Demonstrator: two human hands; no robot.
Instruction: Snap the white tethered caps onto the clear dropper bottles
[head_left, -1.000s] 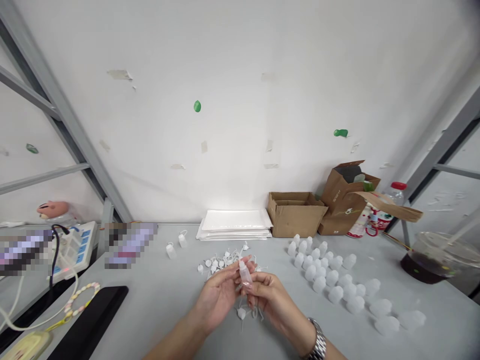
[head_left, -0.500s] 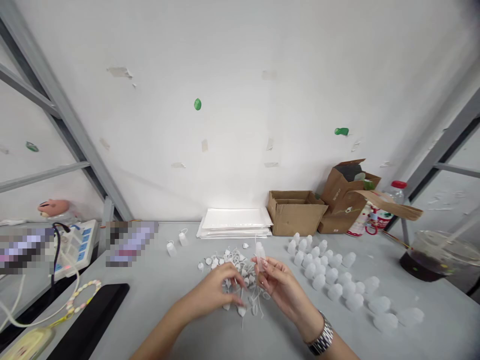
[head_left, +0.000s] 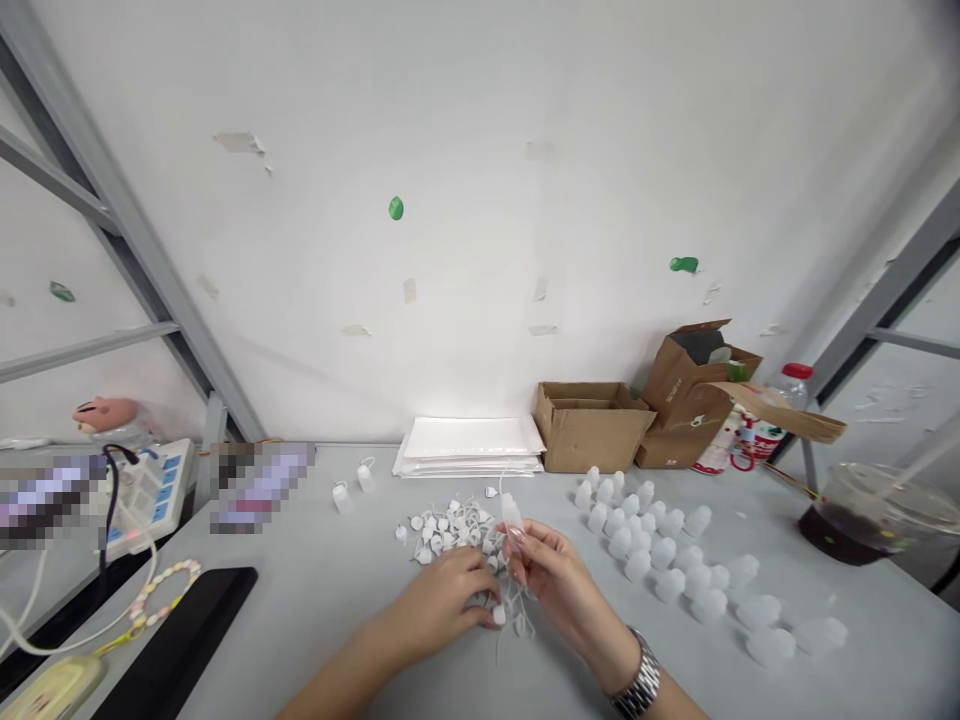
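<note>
My right hand pinches a small translucent white bottle upright, a thin white strap rising from its top. Just left of it, my left hand closes thumb and fingers on a small white cap. Behind my left hand lies a heap of white caps with looped straps. Rows of small translucent bottles stand on the grey table to the right. Two bottles with looped caps are upright at the back left.
White sheets and an open cardboard box sit along the wall. A brown paper bag and a cup of dark drink are at the right. A black pad, a power strip and cables lie left.
My left hand has moved right and closed on a cap. My right hand has shifted slightly left and down with the bottle, which now tilts a little.
</note>
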